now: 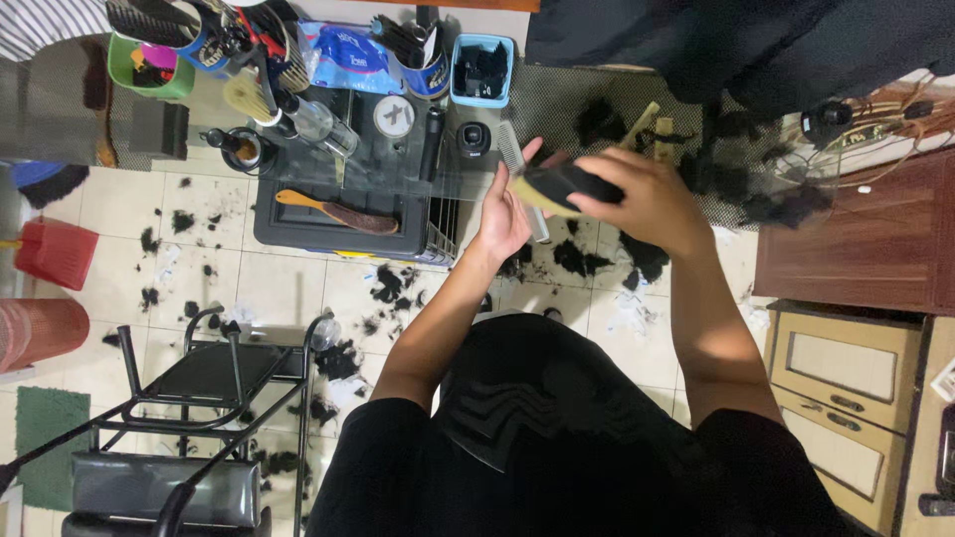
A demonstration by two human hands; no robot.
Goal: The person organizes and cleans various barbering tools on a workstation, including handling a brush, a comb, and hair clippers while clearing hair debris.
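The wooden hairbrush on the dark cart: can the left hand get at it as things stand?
Probably yes. The wooden hairbrush lies uncovered on the cart top, nothing over it, but the left hand already holds a comb.

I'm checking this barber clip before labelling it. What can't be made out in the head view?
- Clipper: its blade end is motion-blurred and partly covered by the right hand.
- Left hand: palm faces away from the camera; whether it touches the clipper is unclear.
- Comb: its lower part is hidden behind the left hand.
- Cups: cut off by the top edge.
- Black cape: what it covers is cut off by the top edge.
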